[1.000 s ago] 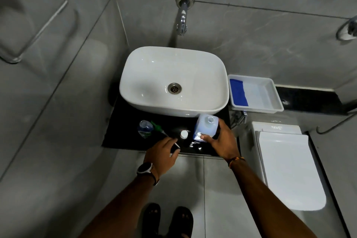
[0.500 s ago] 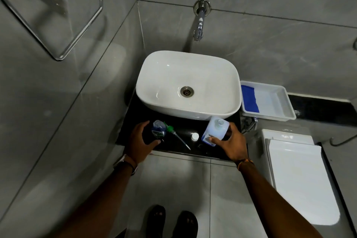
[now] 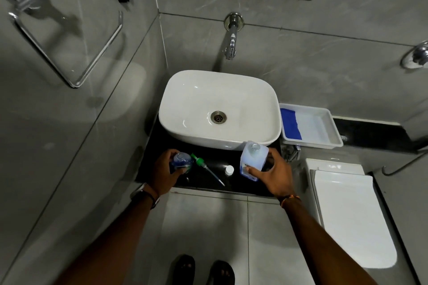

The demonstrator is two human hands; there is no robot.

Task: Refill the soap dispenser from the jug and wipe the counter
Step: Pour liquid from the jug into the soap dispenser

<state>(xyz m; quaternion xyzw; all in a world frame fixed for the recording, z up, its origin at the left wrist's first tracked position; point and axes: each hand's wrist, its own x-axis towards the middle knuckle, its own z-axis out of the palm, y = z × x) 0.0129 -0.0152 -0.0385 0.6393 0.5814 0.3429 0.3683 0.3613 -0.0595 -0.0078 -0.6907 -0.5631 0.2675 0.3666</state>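
Note:
The soap dispenser bottle [image 3: 181,161], clear with blue liquid and no pump on it, stands at the left of the black counter [image 3: 231,185]. My left hand [image 3: 165,174] is wrapped around it. Its green pump [image 3: 203,165] with a long tube lies flat on the counter just to the right. A small white cap [image 3: 229,170] sits beside the tube's end. The pale blue jug [image 3: 253,158], uncapped, stands upright at the right, gripped by my right hand [image 3: 274,174].
A white basin [image 3: 185,99] fills the back of the counter under a wall tap [image 3: 231,46]. A white tray [image 3: 333,132] holding a blue cloth [image 3: 290,126] sits to the right. The toilet [image 3: 352,215] is lower right. My feet [image 3: 201,271] are on the floor.
My left hand moved left from the counter's front edge and closed around the dispenser bottle. My right hand stayed on the jug. The view tilted upward.

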